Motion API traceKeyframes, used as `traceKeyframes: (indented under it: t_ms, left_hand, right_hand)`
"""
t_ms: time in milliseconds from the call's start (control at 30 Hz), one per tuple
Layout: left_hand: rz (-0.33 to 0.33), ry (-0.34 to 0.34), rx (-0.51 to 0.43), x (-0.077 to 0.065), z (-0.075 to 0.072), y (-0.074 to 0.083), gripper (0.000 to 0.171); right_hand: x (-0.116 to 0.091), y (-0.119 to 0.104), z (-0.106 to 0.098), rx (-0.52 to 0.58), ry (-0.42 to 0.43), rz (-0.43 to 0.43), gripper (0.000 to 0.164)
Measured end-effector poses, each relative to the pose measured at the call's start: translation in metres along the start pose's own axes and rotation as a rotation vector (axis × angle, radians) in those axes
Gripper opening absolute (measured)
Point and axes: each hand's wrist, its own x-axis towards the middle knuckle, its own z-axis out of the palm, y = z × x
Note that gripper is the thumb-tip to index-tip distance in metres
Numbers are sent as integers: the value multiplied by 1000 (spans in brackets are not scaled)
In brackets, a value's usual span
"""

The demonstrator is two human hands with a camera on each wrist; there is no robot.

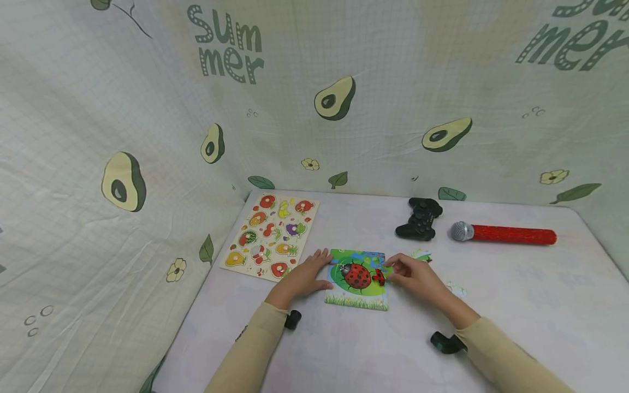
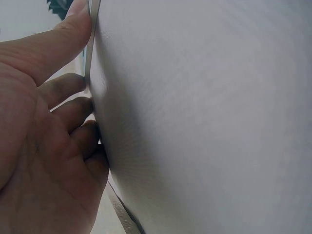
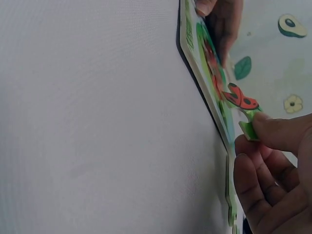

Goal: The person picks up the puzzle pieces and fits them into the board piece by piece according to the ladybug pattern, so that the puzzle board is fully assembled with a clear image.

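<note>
A square ladybug puzzle board (image 1: 356,303) lies on the table in front of the person. At its left edge rests the left hand (image 1: 306,274), fingers extended toward the upper left corner and thumb lower down. In the left wrist view, that hand's thumb and fingertips (image 2: 73,108) meet the board's thin edge. Thumb and fingers of the right hand (image 1: 416,277) pinch a red-and-green puzzle piece (image 3: 242,101) with black spots. The piece is tilted over the board's right side, beside the printed ladybug (image 1: 356,275).
Loose puzzle pieces, one (image 1: 457,289) near the right forearm and another (image 1: 420,254) behind the right hand, lie on the table. A fruit puzzle board (image 1: 269,252) sits at the back left. Farther back are a black game controller (image 1: 420,219) and a red-handled microphone (image 1: 513,234).
</note>
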Motion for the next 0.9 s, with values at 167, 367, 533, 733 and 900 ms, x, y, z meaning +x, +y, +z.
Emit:
traceKeyframes:
  t_ms: [167,367,533,733,900]
  left_hand:
    - [6,3,-6,0,0,0,83]
    - [12,9,-18,0,-1,0,83]
    - [15,10,-18,0,0,-1,83]
    - [13,6,-18,0,0,-1,83]
    - [11,6,-11,1,1,-3,84]
  right_hand:
    - [3,-5,9,5,-15,-4,23]
    - [6,-11,18,-21,-6,-9,20]
    - [7,-13,24,-60,4,23,21]
    - [8,-15,28,-100,15,51,22]
    - [8,-17,29,-118,4,57,23]
